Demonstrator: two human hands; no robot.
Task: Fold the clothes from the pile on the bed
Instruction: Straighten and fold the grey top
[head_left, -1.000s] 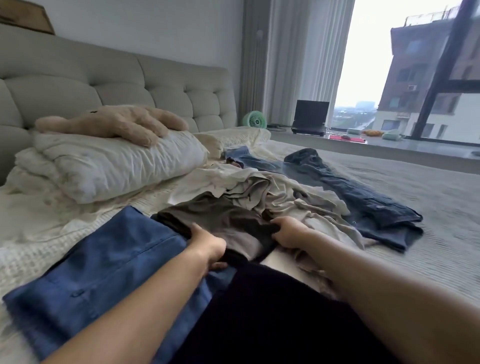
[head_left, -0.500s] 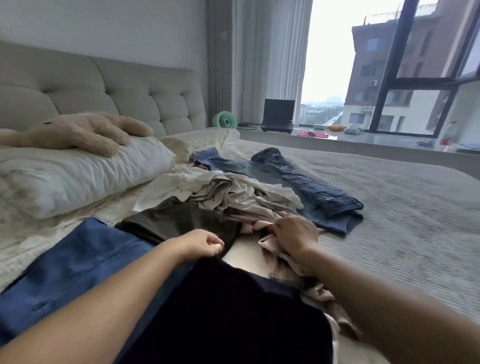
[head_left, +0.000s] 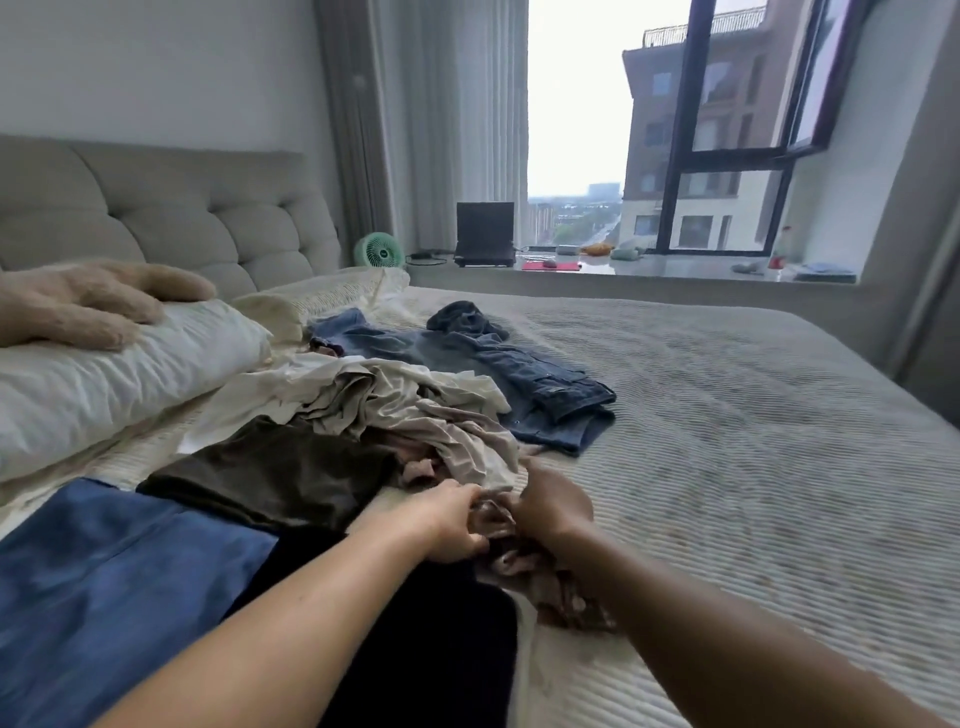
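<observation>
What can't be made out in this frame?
- Pinkish garment: bunched, type unclear; both grips partly hidden by folds, head view.
- Left hand, right hand: fingertips buried in cloth.
- Blue cloth: cut off by left edge.
- Sill items: too small.

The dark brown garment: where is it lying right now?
In the head view the dark brown garment lies flat on the bed, left of centre, between the blue garment nearer the camera and the crumpled beige clothes behind it, just left of the left hand.

Both bare forearms reach up from the bottom edge toward frame centre. The left hand (head_left: 451, 525) and right hand (head_left: 551, 505) meet there, fingers curled, pinching crumpled cloth.
</observation>
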